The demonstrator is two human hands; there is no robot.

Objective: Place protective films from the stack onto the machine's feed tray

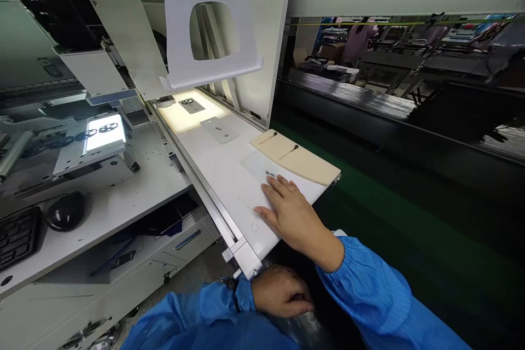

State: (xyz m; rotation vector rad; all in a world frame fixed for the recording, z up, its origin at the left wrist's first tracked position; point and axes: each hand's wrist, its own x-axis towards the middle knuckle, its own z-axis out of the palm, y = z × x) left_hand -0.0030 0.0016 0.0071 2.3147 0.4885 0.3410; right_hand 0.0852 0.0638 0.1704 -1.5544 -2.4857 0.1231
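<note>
My right hand (292,212) lies flat on the white belt (205,161), fingers stretched out and slightly apart. Its fingertips touch the near end of a thin translucent sheet (256,165) with a small dark printed mark. My left hand (282,291) is loosely curled below the belt's near end, close to my body, and nothing shows in it. Farther up the belt lies a grey panel (223,134) with small marks. Beyond it, a darker panel with a black round pattern (192,105) sits on the lit part.
A cream board (295,156) with two dark knobs borders the belt's right side. A white machine cover (176,27) with an opening hangs over the far end. At left are a black mouse (65,211), a keyboard (20,236) and a lit screen-like plate (104,134).
</note>
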